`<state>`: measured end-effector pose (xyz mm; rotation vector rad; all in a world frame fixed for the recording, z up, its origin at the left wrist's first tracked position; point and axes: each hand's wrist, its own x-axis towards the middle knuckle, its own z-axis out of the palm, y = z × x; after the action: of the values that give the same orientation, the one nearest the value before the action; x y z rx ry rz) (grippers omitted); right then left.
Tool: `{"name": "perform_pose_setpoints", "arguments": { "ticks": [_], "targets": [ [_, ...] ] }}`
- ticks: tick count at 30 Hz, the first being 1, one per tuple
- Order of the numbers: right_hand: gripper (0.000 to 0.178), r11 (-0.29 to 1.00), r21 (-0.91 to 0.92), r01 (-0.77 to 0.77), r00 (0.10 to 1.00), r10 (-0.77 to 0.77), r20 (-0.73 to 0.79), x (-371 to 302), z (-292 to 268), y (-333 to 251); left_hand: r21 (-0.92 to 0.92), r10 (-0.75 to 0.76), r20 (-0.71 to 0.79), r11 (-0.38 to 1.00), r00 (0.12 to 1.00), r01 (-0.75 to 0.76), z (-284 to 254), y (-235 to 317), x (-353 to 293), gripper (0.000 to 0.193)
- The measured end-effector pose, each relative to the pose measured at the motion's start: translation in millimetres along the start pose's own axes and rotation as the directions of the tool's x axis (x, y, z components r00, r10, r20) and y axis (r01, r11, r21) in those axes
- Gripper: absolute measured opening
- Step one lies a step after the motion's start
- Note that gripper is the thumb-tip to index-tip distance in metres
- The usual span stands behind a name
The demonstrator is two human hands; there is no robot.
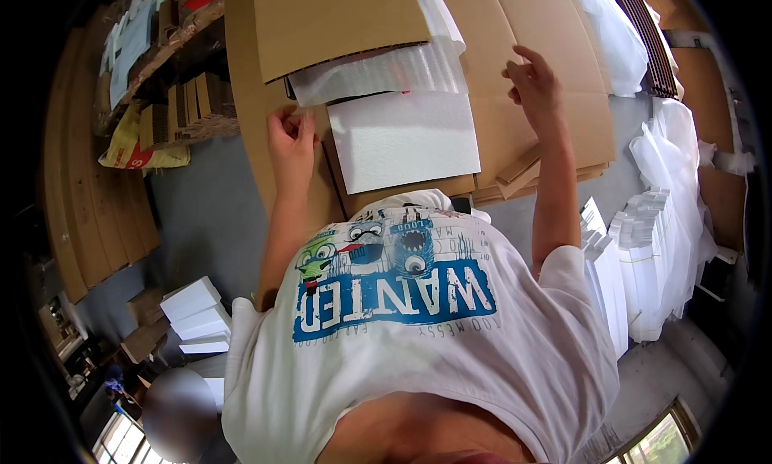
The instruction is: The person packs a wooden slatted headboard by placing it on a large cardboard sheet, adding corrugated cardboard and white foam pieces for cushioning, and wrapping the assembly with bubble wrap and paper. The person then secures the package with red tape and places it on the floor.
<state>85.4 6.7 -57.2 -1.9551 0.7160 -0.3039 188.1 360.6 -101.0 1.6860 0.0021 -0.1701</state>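
Note:
A white foam board [404, 143] lies flat in front of me on brown cardboard [555, 30]. Just beyond it, a thin translucent foam sheet [378, 71] overlaps its far edge, and a piece of corrugated cardboard [342, 18] covers the sheet's far part. A dark edge shows beneath the sheet's left corner. My left hand [291, 134] is by that corner, left of the board, its fingers curled together; whether something thin is between them I cannot make out. Raised over the cardboard on the right, my right hand [535, 84] holds nothing, its fingers loosely bent and apart.
Narrow cardboard strips [521, 168] lie near the table's right front edge. White folded pieces [643, 251] stand bundled on the right beside translucent wrapping [671, 154]. At left are cardboard stacks [193, 102] and white blocks [195, 313]. Another person [181, 416] is at the lower left.

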Motion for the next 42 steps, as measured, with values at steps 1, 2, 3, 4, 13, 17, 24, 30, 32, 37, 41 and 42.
{"name": "perform_pose_setpoints", "arguments": {
  "ticks": [1, 2, 3, 4, 13, 17, 24, 30, 32, 37, 41, 42],
  "targets": [
    [0.040, 0.978, -0.209, 0.019, 0.995, -0.038, -0.088, -4.5, -12.9, 30.6, 0.047, 0.008, -0.017, 0.999, 1.000, -0.007, -3.7, -13.7, -9.3, 0.030],
    [0.039, 0.931, -0.364, 0.027, 0.985, -0.088, -0.151, -16.1, -24.5, 54.7, 0.187, 0.023, 0.022, 0.982, 0.999, -0.027, -7.4, -25.5, -22.5, 0.036],
    [0.039, 0.861, -0.508, 0.022, 0.968, -0.145, -0.205, -31.7, -33.2, 70.9, 0.324, 0.034, 0.060, 0.945, 0.998, -0.051, -11.0, -35.3, -37.7, 0.042],
    [0.038, 0.883, -0.468, -0.012, 0.975, -0.093, -0.200, -44.0, -37.6, 77.7, 0.450, 0.041, 0.095, 0.889, 0.995, -0.080, -11.2, -41.9, -48.6, 0.048],
    [0.024, 0.962, -0.130, 0.240, 0.969, -0.246, -0.029, -93.2, 26.8, 27.6, 0.699, 0.090, 0.316, 0.651, 0.944, -0.296, -6.7, -57.2, -99.6, 0.071],
    [0.018, 0.938, 0.311, 0.156, 0.898, -0.266, 0.350, -135.1, 84.8, -0.8, 0.639, 0.266, 0.123, 0.715, 0.956, -0.281, -24.0, -70.5, -100.7, 0.064],
    [0.018, 0.997, 0.042, 0.069, 0.055, -0.046, 0.997, -225.1, 198.6, 41.3, 0.355, -0.221, -0.539, 0.816, 0.813, 0.457, -83.5, -125.1, -298.9, 0.042],
    [0.017, 0.982, 0.073, 0.174, -0.150, -0.047, 0.987, -294.9, 286.8, -20.0, -0.263, -0.600, -0.796, 0.460, 0.079, 0.848, -114.0, -249.9, -537.7, 0.035],
    [0.017, 0.961, 0.061, 0.269, -0.201, -0.006, 0.980, -336.1, 310.7, -32.1, -0.534, -0.664, -0.741, 0.494, -0.100, 0.686, -119.6, -256.6, -580.9, 0.029],
    [0.017, 0.844, 0.096, 0.527, -0.349, 0.112, 0.930, -472.1, 422.1, -40.5, -0.833, -0.802, -0.531, 0.436, -0.274, 0.340, -164.6, -349.6, -626.3, 0.028],
    [0.019, 0.783, 0.100, 0.613, -0.464, 0.255, 0.849, -617.0, 477.5, -70.5, -0.798, -0.757, -0.568, 0.410, -0.324, 0.442, -242.5, -408.7, -659.4, 0.028],
    [0.019, 0.798, 0.103, 0.594, -0.500, 0.266, 0.824, -631.3, 489.3, -72.2, -0.792, -0.783, -0.554, 0.391, -0.283, 0.469, -253.3, -402.9, -663.6, 0.030]
  ]
}}
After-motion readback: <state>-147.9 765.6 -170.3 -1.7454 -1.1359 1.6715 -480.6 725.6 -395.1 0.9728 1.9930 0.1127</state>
